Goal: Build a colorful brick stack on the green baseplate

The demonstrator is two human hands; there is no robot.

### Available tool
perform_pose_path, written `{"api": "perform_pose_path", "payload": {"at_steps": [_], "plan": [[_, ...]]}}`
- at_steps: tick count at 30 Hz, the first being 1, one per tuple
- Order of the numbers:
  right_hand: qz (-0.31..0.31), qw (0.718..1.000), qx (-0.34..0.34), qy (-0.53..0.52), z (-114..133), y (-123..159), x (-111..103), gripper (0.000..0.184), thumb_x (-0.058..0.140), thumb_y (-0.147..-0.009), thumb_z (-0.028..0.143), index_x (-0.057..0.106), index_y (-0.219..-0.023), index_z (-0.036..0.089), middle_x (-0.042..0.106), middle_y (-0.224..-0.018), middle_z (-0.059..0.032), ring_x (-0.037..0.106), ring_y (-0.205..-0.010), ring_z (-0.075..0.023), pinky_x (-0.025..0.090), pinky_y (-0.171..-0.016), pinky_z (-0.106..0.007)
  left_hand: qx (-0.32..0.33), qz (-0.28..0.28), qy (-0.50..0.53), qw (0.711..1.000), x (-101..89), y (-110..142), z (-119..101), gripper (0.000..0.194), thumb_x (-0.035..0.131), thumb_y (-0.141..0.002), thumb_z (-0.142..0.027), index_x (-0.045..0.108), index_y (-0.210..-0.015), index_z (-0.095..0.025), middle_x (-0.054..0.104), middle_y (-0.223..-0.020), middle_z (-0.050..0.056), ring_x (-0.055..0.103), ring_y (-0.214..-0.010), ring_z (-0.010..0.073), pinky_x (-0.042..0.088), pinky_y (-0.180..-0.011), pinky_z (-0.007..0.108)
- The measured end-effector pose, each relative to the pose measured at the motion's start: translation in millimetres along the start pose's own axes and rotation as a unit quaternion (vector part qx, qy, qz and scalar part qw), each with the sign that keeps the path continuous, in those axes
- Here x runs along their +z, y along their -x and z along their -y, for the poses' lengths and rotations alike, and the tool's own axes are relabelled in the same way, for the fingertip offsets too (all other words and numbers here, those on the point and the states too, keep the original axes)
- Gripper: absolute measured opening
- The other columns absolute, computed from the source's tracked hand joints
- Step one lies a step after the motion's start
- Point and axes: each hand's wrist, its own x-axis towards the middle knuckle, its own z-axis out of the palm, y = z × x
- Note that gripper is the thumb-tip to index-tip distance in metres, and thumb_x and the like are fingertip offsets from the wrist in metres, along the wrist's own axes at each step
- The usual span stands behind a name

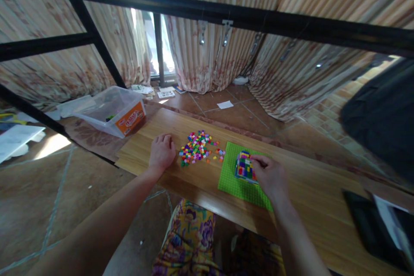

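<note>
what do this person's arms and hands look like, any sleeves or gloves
The left hand and right hand are gloveless, and the forearms are bare, with no sleeve or watch visible. Rings are too small to tell.

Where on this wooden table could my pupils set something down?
Bare wood shows on the table between the right hand and the dark flat object, and, smaller, between the loose bricks and the near edge. It is crowded mid green baseplate, where the right hand meets the brick block, and among the loose bricks beside the left hand.
</note>
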Motion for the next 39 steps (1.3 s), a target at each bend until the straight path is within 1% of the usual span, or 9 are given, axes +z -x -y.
{"api": "perform_pose_path", "payload": {"at_steps": [5,9,15,22,27,31,33,36,39], "plan": [[0.028,0.998,0.015,0.059,4.5,-11.8,4.1,0.028,0.057,-0.078,0.039,0.077,-0.087,0.021,0.077,-0.082,-0.0065,0.070,-0.075,-0.0226,0.047,-0.068,-0.032,-0.002,0.005,-0.006,1.000,-1.3,0.1,-1.5,0.030,0.045,-0.088,-0.022,0.064,-0.110,-0.012,0.066,-0.115,0.017,0.059,-0.111,0.0302,0.045,-0.100,0.045],[0.039,0.996,0.016,0.074,5.0,-17.9,4.7,0.024,0.059,-0.077,0.036,0.076,-0.088,0.021,0.077,-0.085,-0.0066,0.071,-0.078,-0.0225,0.047,-0.069,-0.031,-0.005,0.004,-0.004,1.000,-1.3,0.5,-1.9,0.030,0.045,-0.088,-0.022,0.064,-0.110,-0.012,0.066,-0.115,0.016,0.059,-0.110,0.0302,0.046,-0.100,0.045],[0.064,0.994,0.022,0.081,6.9,-19.9,0.4,0.022,0.062,-0.076,0.035,0.077,-0.084,0.021,0.077,-0.081,-0.0054,0.071,-0.075,-0.0214,0.047,-0.067,-0.030,0.000,0.003,-0.005,1.000,-0.8,0.9,-1.0,0.031,0.045,-0.088,-0.022,0.064,-0.110,-0.012,0.066,-0.115,0.017,0.059,-0.111,0.0300,0.046,-0.101,0.045],[0.081,0.989,0.013,0.120,11.1,-22.5,-3.4,0.021,0.062,-0.076,0.035,0.079,-0.079,0.024,0.075,-0.072,-0.0025,0.068,-0.067,-0.0194,0.042,-0.060,-0.028,0.001,0.003,-0.009,1.000,-1.2,0.7,-1.3,0.030,0.045,-0.088,-0.022,0.064,-0.109,-0.011,0.066,-0.114,0.017,0.059,-0.109,0.0306,0.046,-0.100,0.045],[0.074,0.994,0.003,0.077,7.9,-28.9,-1.1,0.022,0.065,-0.075,0.042,0.078,-0.074,0.024,0.076,-0.073,-0.0024,0.068,-0.068,-0.0193,0.043,-0.060,-0.028,0.005,0.003,-0.005,1.000,-1.7,0.9,-1.5,0.028,0.045,-0.088,-0.022,0.064,-0.107,-0.013,0.066,-0.114,0.016,0.059,-0.111,0.0296,0.045,-0.101,0.045],[0.069,0.997,0.014,0.039,0.5,-30.1,2.2,0.032,0.068,-0.073,0.053,0.077,-0.074,0.022,0.076,-0.072,-0.0031,0.068,-0.066,-0.0199,0.044,-0.060,-0.029,0.001,0.006,-0.004,1.000,-1.8,0.7,-2.1,0.029,0.044,-0.088,-0.022,0.063,-0.107,-0.014,0.067,-0.114,0.016,0.059,-0.110,0.0298,0.045,-0.100,0.045],[0.062,0.998,0.028,0.015,-3.1,-30.2,3.2,0.037,0.071,-0.071,0.056,0.077,-0.078,0.021,0.076,-0.074,-0.0039,0.069,-0.067,-0.0204,0.046,-0.061,-0.029,-0.001,0.008,-0.005,1.000,-1.8,0.5,-2.3,0.029,0.044,-0.088,-0.022,0.063,-0.108,-0.014,0.067,-0.114,0.016,0.059,-0.110,0.0300,0.045,-0.100,0.045],[0.056,0.997,0.043,-0.021,-6.8,-31.8,3.5,0.041,0.074,-0.067,0.054,0.079,-0.089,0.020,0.077,-0.079,-0.0047,0.070,-0.069,-0.0212,0.049,-0.062,-0.030,-0.001,0.009,-0.004,1.000,-1.9,0.5,-2.3,0.031,0.044,-0.087,-0.022,0.063,-0.109,-0.014,0.066,-0.115,0.017,0.059,-0.112,0.0306,0.045,-0.101,0.047],[0.069,0.996,0.043,-0.040,-8.4,-35.0,3.1,0.040,0.075,-0.067,0.051,0.079,-0.093,0.021,0.078,-0.081,-0.0045,0.071,-0.071,-0.0213,0.050,-0.063,-0.030,-0.001,0.005,-0.001,1.000,-2.0,0.8,-2.1,0.030,0.045,-0.087,-0.023,0.064,-0.110,-0.015,0.066,-0.116,0.016,0.059,-0.111,0.0305,0.045,-0.101,0.047]]}}
